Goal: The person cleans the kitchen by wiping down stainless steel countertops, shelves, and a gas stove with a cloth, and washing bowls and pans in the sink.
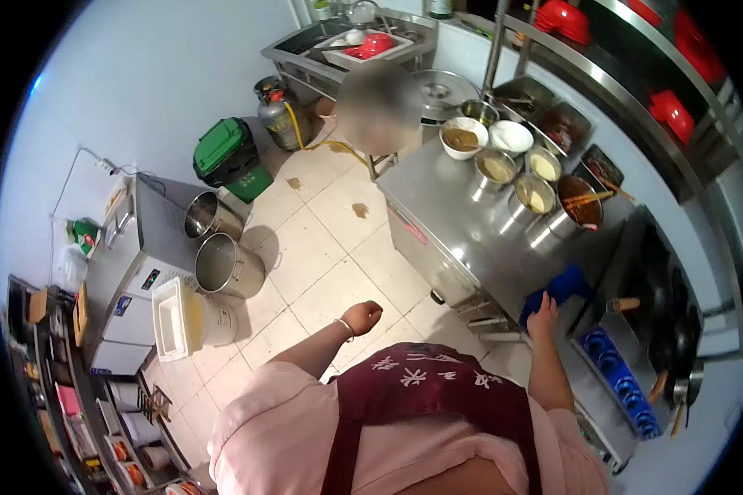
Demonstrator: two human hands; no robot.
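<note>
The right hand touches a blue cloth on the bench; whether it grips, I cannot tell. The left hand curls loosely, well apart. Pushing the cloth far forward could tip the sauce pot.

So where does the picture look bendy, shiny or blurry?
In the head view: rounded black corners and a bent-looking shelf rail; bright glare on the steel counter; a round blurry patch overlapping the sink; shadow beside the steel pots.
</note>
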